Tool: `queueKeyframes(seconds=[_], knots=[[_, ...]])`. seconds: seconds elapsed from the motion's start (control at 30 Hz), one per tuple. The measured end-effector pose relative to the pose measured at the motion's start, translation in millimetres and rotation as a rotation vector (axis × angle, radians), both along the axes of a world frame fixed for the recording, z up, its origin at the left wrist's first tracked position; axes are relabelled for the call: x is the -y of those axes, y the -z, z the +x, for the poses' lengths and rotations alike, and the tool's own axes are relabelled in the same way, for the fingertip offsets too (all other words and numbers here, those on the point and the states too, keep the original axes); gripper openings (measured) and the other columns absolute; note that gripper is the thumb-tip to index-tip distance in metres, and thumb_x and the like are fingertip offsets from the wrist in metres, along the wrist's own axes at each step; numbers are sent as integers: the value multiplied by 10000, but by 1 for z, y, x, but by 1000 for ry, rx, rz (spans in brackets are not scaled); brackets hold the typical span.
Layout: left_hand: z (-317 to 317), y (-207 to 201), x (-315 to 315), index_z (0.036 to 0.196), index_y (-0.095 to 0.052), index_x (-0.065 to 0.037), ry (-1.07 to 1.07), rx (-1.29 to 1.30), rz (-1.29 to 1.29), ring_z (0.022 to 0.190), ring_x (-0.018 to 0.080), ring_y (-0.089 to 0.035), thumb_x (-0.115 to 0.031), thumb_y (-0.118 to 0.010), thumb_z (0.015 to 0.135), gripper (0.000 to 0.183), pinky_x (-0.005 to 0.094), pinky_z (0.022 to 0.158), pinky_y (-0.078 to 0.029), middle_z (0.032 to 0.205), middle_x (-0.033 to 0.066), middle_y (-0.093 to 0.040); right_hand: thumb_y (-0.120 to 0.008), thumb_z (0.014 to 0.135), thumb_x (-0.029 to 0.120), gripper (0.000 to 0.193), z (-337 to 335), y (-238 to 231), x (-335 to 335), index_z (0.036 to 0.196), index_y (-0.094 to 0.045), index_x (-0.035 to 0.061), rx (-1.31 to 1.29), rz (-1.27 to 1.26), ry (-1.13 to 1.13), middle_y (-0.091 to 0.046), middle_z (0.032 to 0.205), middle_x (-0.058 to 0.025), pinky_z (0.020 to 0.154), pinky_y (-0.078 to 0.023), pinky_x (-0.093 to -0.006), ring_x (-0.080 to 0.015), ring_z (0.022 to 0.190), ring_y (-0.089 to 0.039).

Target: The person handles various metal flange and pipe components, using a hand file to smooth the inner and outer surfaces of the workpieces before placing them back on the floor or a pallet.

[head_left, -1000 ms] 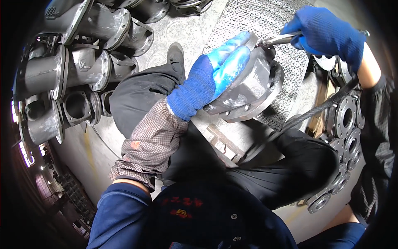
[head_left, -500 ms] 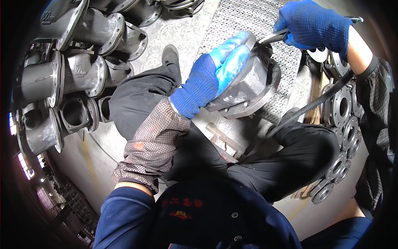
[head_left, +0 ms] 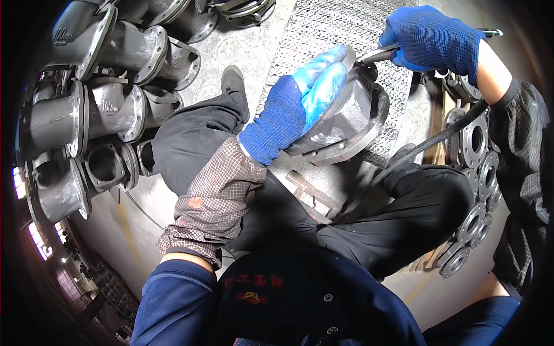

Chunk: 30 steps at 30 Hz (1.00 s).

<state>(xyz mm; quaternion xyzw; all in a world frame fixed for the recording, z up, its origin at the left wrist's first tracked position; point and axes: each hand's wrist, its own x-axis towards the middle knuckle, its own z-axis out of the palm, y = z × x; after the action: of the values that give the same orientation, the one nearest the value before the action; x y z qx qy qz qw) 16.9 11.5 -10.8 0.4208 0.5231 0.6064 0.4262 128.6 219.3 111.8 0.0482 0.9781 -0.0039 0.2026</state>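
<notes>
My left hand (head_left: 300, 98), in a blue coated glove, grips the upper left side of a dark grey cast-metal valve body (head_left: 341, 118). Its fingers lie together along the casting, up to the round flange at the far end. The casting sits tilted between my knees, with a wide flange (head_left: 378, 112) on its right. My right hand (head_left: 433, 39), gloved in blue, is closed round a dark rod-like tool (head_left: 378, 55). The tool's front end meets the casting's far edge. A short metallic end (head_left: 492, 33) sticks out behind the right hand; the tool's exact kind is hidden.
Flanged pipe castings (head_left: 109, 106) are stacked at the left. Round flanges (head_left: 474, 141) lie piled at the right. A ribbed hose (head_left: 438, 139) crosses above my right knee. Beyond the casting is a textured metal plate (head_left: 323, 29). A metal bar piece (head_left: 311, 196) lies between my legs.
My right hand has shifted slightly left and down with the tool. The left hand keeps its grip on the casting. The view has tilted slightly.
</notes>
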Motion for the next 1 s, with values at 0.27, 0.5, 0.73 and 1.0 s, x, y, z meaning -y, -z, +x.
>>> queueKeyframes(seconds=[0.27,0.5,0.73,1.0], knots=[[0,-10,0,1272,-434,56,-6,-196,45,1131,137,-496,-125,-421,962,359,222,976,-365,1268,142,-507,-653,726,134,184,-2,0,-3,906,-692,130,24,-7,2,-633,767,-120,613,-489,-361,-257,695,-626],[-2,-10,0,1227,-479,61,5,-179,62,1143,156,-494,-157,-493,938,363,242,968,-369,1271,133,-510,-651,730,136,189,-9,-5,-19,914,-692,131,27,-9,9,-634,764,-119,615,-490,-359,-257,690,-625],[-2,-8,0,1252,-458,58,-17,-216,77,1146,162,-494,-135,-497,933,375,238,970,-370,1275,131,-505,-650,733,139,194,-9,-2,-19,922,-692,132,29,-15,9,-635,761,-118,617,-491,-358,-257,684,-624],[-1,-7,-1,1265,-444,59,8,-68,97,1136,147,-498,-114,-471,941,369,217,965,-374,1293,126,-488,-649,736,141,200,-2,0,-15,931,-692,134,32,-3,-23,-636,758,-117,620,-493,-355,-257,678,-623]])
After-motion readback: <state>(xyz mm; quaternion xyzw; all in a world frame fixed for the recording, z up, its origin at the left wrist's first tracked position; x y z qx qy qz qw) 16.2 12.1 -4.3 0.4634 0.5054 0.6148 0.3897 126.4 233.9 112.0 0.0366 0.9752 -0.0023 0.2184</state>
